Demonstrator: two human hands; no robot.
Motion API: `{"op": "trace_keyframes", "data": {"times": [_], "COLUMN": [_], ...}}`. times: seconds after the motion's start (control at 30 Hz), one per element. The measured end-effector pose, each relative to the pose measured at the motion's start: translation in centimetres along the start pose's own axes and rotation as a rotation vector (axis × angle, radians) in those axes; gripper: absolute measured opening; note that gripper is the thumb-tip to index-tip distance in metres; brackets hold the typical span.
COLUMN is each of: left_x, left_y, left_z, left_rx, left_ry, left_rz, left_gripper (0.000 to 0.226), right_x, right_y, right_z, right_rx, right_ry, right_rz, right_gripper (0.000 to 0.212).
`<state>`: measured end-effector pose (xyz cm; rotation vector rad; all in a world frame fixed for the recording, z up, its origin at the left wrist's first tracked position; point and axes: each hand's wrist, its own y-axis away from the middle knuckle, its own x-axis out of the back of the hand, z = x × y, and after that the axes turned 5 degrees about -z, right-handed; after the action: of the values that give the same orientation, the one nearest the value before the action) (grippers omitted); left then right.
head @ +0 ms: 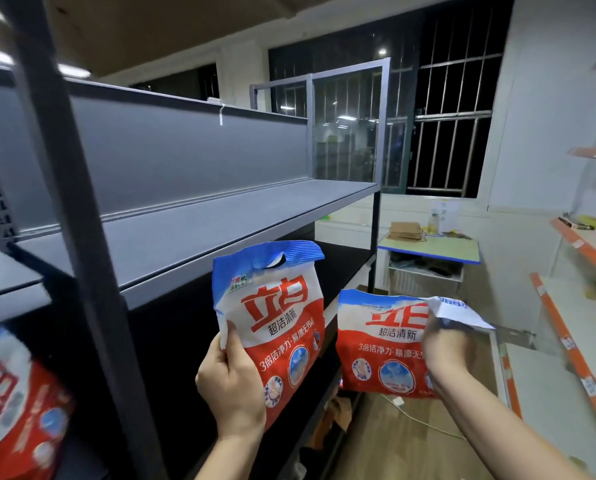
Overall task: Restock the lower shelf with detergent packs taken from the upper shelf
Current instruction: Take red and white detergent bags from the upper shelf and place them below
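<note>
Gripping one detergent pack (272,327) w/ left hand (230,386), right hand (449,351) clutching 2nd pack (379,344), both raised

A grey metal shelf (199,233) is seen at upper left, its board bare; a blurred red-and-white detergent pack (16,407) is seen on a lower level at the far left. A wooden floor (404,441) is crossed by a white cable (418,419); a bench (431,249) by the window is topped with a stack of cardboard (405,231).
</note>
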<state>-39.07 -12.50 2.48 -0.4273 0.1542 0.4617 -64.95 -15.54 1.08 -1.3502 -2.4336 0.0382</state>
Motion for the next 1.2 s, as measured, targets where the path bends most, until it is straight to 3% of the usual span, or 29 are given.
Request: {"op": "trace_keyframes", "data": {"times": [0.67,0.8,0.97,1.2], "left_x": [-24.0,-29.0,-36.5,-45.4], "left_y": [-13.0,-13.9,-14.7,-15.8], "left_z": [-10.3,-12.1,-14.1,-15.7], "left_rx": [-0.013,-0.003,-0.005,-0.060], "left_ry": [0.022,0.004,-0.024,-0.024], "left_rz": [-0.066,-0.047,0.006,0.075], "left_gripper": [0.041,0.033,0.029,0.036], "right_x": [-9.6,-10.8,-12.7,-14.4], "right_y": [-24.9,-30.7,-38.2,-47.5], "right_z": [1.5,1.8,1.6,1.0], "right_rx": [-0.098,-0.073,-0.128,-0.074], "right_ry": [-0.008,0.011,-0.165,-0.229], "right_rz": [0.100,0.065,0.002,-0.076], "right_gripper": [0.007,0.016,0.028,0.008]}}
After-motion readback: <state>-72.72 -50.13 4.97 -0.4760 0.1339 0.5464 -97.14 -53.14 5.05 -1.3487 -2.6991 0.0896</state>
